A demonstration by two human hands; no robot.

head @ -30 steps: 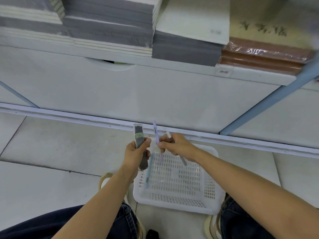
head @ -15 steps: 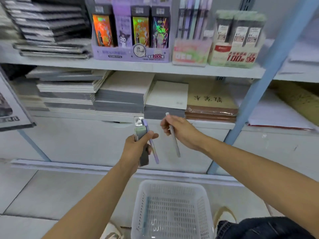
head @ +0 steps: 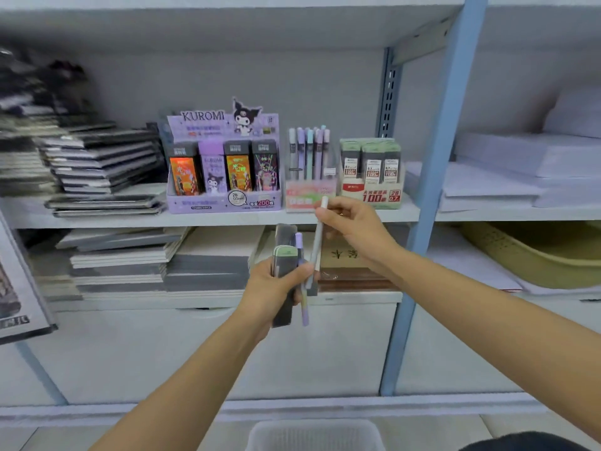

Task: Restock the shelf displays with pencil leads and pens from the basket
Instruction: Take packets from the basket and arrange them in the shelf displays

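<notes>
White pen pinched in right hand; left hand grips lead packs (plus purple pen).

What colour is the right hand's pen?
White to pale grey: the pen in the right hand, head view.

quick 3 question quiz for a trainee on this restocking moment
1. True or false: the left hand grips lead packs together with a purple pen.
2. The white pen is held by: A) the left hand B) the right hand C) nobody.
3. Fill in: the pen display stands between the Kuromi display and the lead boxes with ___ tops.
Key: 1 true; 2 B; 3 green.
</notes>
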